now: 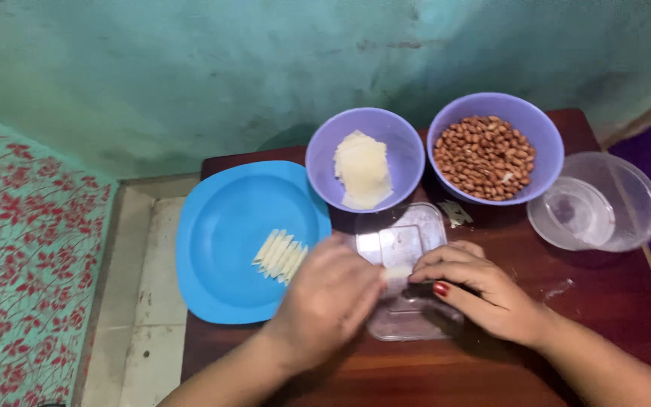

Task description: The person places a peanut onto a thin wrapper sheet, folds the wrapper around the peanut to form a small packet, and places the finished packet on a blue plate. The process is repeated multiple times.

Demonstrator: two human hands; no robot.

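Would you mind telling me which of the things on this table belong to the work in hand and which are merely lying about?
In use:
- left hand and right hand, pinching a small pale piece
- clear flat lid under them
- rolled pieces on the blue plate
- bowl of pale sheets

Lying about:
- bowl of peanuts
- empty clear container
- scrap on the table

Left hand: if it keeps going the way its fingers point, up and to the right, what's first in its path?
Likely the clear plastic lid the left hand already works over; beyond it, the purple bowl of peanuts. Depth is unclear from this view.
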